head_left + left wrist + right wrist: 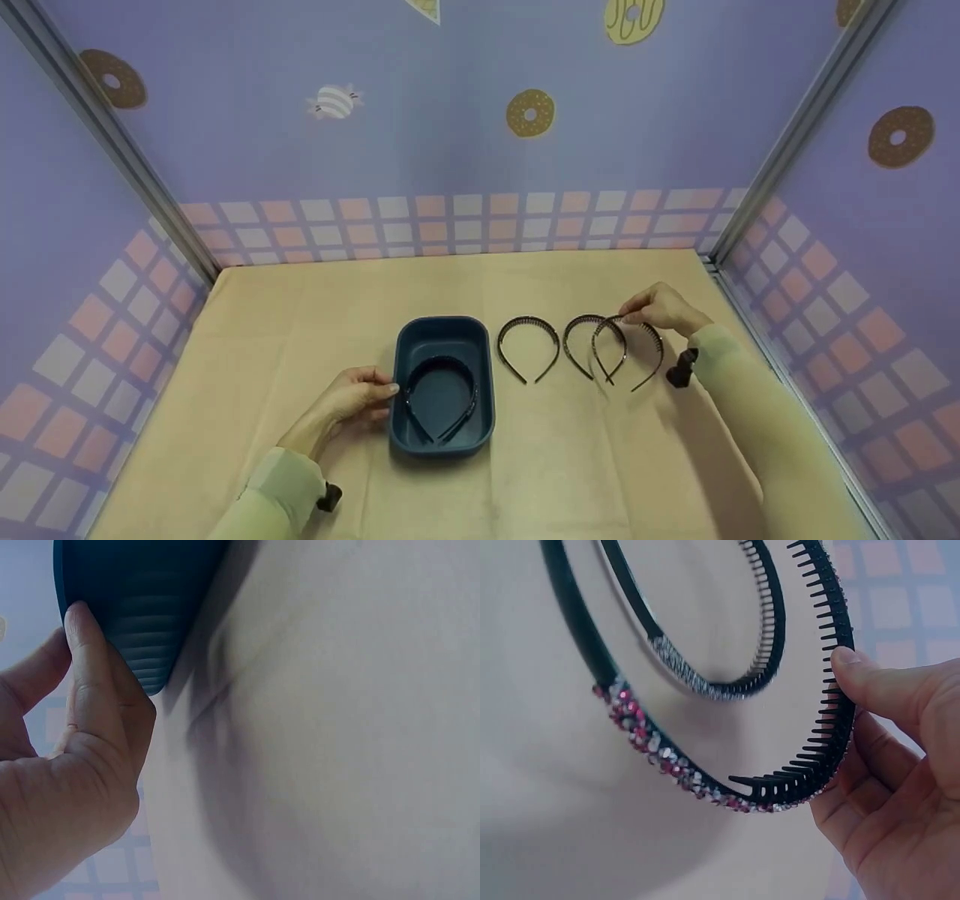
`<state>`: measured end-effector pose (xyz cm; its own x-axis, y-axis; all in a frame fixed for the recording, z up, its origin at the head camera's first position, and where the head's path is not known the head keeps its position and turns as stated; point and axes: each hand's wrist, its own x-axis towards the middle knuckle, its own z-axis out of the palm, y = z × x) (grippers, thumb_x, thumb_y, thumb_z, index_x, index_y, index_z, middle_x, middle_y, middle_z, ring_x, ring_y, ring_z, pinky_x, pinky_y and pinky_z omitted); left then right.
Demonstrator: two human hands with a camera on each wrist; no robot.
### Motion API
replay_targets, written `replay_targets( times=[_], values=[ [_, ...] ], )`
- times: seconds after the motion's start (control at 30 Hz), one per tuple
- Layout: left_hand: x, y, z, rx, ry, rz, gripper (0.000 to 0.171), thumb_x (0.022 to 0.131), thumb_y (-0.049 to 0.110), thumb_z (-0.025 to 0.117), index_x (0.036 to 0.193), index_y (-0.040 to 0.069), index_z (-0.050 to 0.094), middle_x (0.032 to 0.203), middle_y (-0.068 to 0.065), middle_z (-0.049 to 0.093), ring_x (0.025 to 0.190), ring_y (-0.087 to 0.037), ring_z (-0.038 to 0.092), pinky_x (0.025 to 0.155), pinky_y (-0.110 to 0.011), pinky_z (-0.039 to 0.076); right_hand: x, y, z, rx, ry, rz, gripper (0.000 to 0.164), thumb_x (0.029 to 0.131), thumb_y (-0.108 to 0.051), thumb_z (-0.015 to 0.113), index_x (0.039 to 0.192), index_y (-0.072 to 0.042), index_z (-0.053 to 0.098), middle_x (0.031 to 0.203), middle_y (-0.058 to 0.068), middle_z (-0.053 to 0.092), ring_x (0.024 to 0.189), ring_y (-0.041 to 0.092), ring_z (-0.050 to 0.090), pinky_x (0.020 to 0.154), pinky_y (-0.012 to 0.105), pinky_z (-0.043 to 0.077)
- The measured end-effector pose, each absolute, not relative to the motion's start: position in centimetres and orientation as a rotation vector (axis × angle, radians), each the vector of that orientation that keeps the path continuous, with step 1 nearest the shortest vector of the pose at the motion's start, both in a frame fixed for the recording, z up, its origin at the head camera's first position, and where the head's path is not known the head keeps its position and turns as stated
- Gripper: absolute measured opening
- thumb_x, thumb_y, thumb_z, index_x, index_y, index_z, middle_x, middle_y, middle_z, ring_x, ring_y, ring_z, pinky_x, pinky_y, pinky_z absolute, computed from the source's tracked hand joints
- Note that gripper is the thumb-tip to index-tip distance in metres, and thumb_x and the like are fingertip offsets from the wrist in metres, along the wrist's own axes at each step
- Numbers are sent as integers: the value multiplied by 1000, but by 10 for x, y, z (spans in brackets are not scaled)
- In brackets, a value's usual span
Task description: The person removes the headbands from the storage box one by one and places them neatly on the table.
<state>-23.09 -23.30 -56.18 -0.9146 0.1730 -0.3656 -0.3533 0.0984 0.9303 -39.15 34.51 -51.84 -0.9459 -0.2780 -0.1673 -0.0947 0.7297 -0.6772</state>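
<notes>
My right hand (pixel 664 309) pinches a black toothed headband (pixel 652 746) by its curved top, between thumb and fingers. Pink and clear stones cover its outer side, and it hangs tilted over the cloth. In the head view it overlaps a second headband (pixel 576 321), which shows silver stones in the right wrist view. Further left lies a third headband (pixel 529 319), ends toward me. My left hand (pixel 352 394) grips the left rim of a dark blue rectangular bin (pixel 441 451), thumb at the rim and fingers against the outer wall. Inside the bin lies a dark headband (pixel 442 360).
A beige cloth (pixel 300 315) covers the table. Purple walls (pixel 435 157) with printed sweets and pink-and-white checks stand at the back and both sides. Grey metal posts (pixel 802 112) run up the corners.
</notes>
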Motion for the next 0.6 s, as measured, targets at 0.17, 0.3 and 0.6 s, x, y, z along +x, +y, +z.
replay_targets(
  times=[0.17,0.3,0.6],
  values=[
    [-231,-232,-562,-192,2027,1859,8,101,7,79,98,11,73,92,6,69,87,-8,66,72,-23,66,-394,353,-514,-249,2692,-999,23,101,-10,82,119,4,84,134,26,79,127,38,73,99,31,59],
    [-230,-232,-561,-196,2042,1844,8,101,7,79,98,11,73,92,6,69,87,-9,65,73,-24,66,-395,359,-512,-242,2710,-970,24,101,-10,81,120,5,83,135,27,78,131,42,72,111,46,59],
    [-228,-232,-561,-187,2003,1873,8,101,6,79,105,9,72,96,6,71,88,-8,69,75,-24,67,-395,376,-521,-253,2700,-864,23,101,-8,81,119,6,83,134,29,78,129,44,72,104,43,63]
  ],
)
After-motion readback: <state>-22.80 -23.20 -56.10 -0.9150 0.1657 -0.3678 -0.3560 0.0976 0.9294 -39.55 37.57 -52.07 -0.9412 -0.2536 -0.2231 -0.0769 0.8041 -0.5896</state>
